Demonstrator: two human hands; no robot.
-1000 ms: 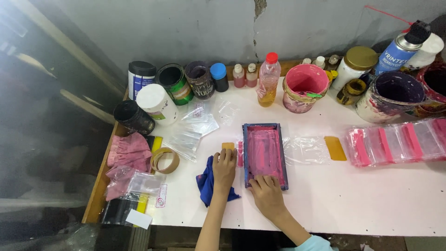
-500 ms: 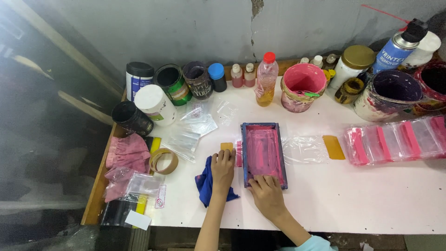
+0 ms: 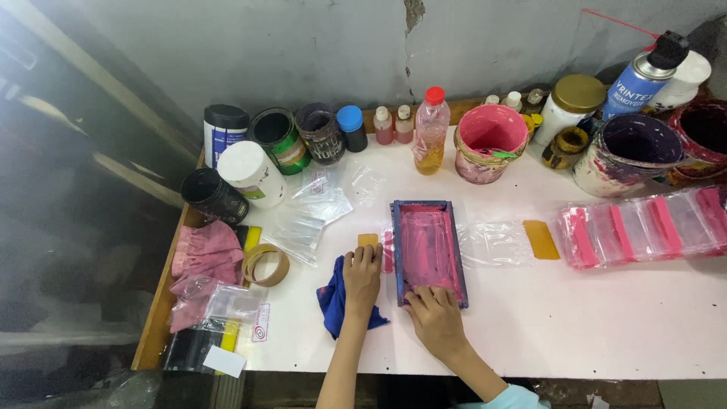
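A small blue-framed printing screen (image 3: 425,248), smeared with pink ink, lies on the white table (image 3: 591,318) over a clear plastic bag (image 3: 496,244). My right hand (image 3: 435,316) presses flat on the near end of the frame. My left hand (image 3: 362,274) rests to the left of the frame on a blue cloth (image 3: 337,303), fingertips touching a small orange squeegee (image 3: 368,240). Neither hand grips anything.
Paint tins, jars, small bottles, a pink bucket (image 3: 491,141) and a spray can (image 3: 642,74) line the back wall. A row of pink-printed bags (image 3: 644,226) lies at right, an orange scraper (image 3: 541,239) beside it. Tape roll (image 3: 266,264), pink rags (image 3: 203,254) and loose bags sit at left.
Both hands stay where they were on the frame and the cloth. The view has shifted only slightly.
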